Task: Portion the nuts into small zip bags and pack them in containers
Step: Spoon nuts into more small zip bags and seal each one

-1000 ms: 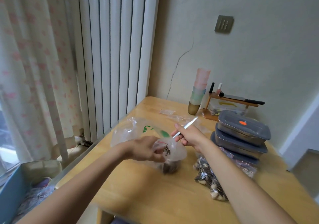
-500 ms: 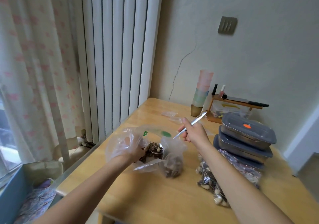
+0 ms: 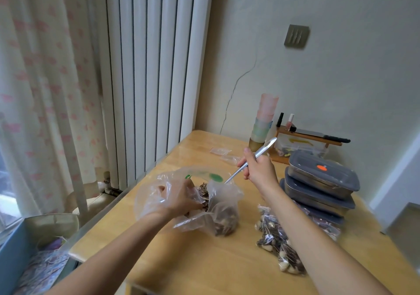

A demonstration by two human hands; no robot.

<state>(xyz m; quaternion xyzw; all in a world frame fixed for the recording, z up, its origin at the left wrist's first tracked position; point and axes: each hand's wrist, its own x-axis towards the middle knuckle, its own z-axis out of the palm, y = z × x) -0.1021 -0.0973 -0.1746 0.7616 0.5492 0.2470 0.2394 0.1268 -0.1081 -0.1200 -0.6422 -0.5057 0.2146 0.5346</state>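
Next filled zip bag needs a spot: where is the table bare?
Bare wood lies along the table's near edge, before the big nut bag. Crowded: filled zip bags and stacked containers, right.

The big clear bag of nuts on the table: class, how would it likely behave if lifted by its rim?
The bag looks thin and crumpled, so probably floppy. Its nuts sit low, so it would likely sag bottom-heavy and could spill if tipped.
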